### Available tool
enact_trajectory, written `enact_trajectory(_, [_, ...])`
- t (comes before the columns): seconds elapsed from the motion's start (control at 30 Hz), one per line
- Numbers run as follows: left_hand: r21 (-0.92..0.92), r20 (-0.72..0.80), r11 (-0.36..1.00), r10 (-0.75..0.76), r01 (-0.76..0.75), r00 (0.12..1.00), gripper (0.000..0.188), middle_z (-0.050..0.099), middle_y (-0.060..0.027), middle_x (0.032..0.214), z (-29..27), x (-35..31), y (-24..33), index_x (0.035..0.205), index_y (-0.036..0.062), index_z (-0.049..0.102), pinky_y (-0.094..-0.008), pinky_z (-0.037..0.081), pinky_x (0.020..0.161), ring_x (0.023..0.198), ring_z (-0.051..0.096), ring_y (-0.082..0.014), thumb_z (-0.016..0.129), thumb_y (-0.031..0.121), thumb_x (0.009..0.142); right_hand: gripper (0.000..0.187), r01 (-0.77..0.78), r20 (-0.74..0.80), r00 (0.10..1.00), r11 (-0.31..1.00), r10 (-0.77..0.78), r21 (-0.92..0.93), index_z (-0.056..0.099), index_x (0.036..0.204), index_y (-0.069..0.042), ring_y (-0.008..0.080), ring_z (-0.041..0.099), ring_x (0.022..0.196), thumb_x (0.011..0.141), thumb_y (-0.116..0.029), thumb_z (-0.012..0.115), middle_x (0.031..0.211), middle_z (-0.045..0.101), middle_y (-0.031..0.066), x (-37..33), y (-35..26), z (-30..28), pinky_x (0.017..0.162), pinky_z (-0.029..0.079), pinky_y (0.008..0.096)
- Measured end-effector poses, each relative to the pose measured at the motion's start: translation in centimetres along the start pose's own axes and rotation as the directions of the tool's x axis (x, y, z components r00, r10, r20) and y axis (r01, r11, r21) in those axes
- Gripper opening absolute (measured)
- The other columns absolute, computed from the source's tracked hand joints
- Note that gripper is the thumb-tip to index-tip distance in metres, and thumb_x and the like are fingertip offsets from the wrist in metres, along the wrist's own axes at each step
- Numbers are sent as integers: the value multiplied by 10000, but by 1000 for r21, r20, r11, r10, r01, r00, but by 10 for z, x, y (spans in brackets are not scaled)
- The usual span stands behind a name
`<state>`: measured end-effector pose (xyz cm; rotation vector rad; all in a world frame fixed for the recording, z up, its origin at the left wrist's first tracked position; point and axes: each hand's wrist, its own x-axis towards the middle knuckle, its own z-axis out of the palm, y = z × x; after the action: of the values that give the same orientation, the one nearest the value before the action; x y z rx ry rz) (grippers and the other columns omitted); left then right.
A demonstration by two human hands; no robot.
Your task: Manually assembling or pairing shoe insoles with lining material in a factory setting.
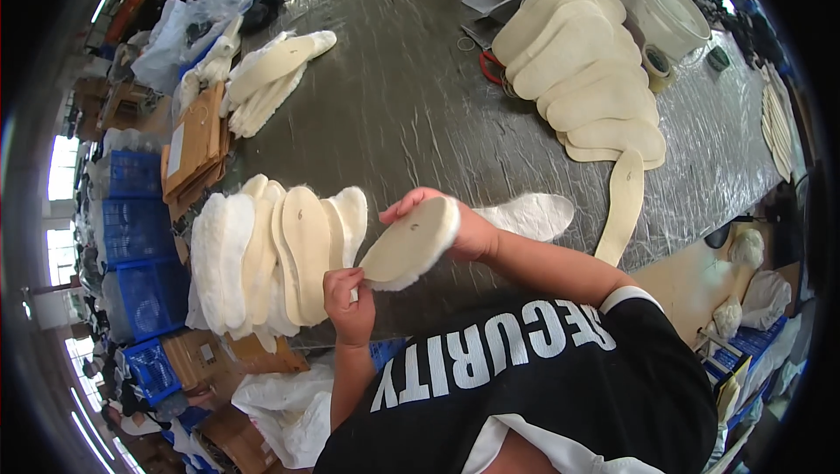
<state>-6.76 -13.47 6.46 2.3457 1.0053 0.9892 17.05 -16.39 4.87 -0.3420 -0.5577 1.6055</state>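
Note:
Between my hands is a cream insole (409,245), its smooth side up and a fluffy white edge showing along its rim. My left hand (349,306) pinches the end nearer me. My right hand (459,231) wraps round the other end, its fingertips at the far edge and part of it hidden behind the insole. Left of my hands lies a row of fleecy insoles (302,255), several leaning on one another. A white fluffy insole (535,216) rests on the table just beyond my right forearm.
A fanned stack of flat cream insoles (586,63) covers the far right, with one loose insole (623,203) below it. Red-handled scissors (492,66), a white tub (672,12) and a tape roll (658,63) stand nearby. Another insole pile (276,76) sits far left, beside cardboard (197,146).

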Motion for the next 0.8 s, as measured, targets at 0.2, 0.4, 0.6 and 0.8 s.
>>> enact_trajectory(0.2, [-23, 7, 997, -72, 72, 997, 243, 613, -128, 899, -1, -20, -11, 906, 10, 595, -328, 485, 772, 842, 600, -270, 618, -126, 707, 253, 73, 91, 994, 969, -53, -238, 613, 1075, -58, 176, 533, 1175, 842, 39, 627, 1228, 587, 72, -12, -21, 16, 1018, 417, 338])
enact_trajectory(0.4, [-90, -92, 991, -107, 98, 990, 185, 630, -137, 936, 7, -32, -28, 904, 16, 583, -355, 484, 796, 894, 597, -282, 595, -127, 787, 317, 188, 298, 951, 913, -77, -363, 644, 1068, -61, 242, 479, 1271, 795, 100, 643, 1217, 606, 73, -21, -20, 34, 1076, 373, 368])
enact_trajectory(0.6, [-374, -186, 912, -249, 166, 950, 122, 593, -130, 1046, 14, -32, -40, 939, -10, 576, -306, 471, 869, 973, 580, -213, 571, -103, 860, 261, 305, 448, 893, 787, -40, -537, 687, 966, -81, 282, 495, 1249, 747, 62, 696, 1152, 635, 80, -22, -26, 53, 1058, 380, 405])
enact_trajectory(0.8, [-520, -280, 849, -271, 91, 921, 94, 545, -134, 1111, 14, -22, -35, 963, -14, 562, -321, 468, 913, 1001, 568, -201, 553, -78, 895, 267, 479, 534, 843, 547, -66, -687, 682, 944, -94, 317, 438, 1280, 713, 35, 724, 1252, 553, 103, -24, -34, 56, 1071, 349, 445])
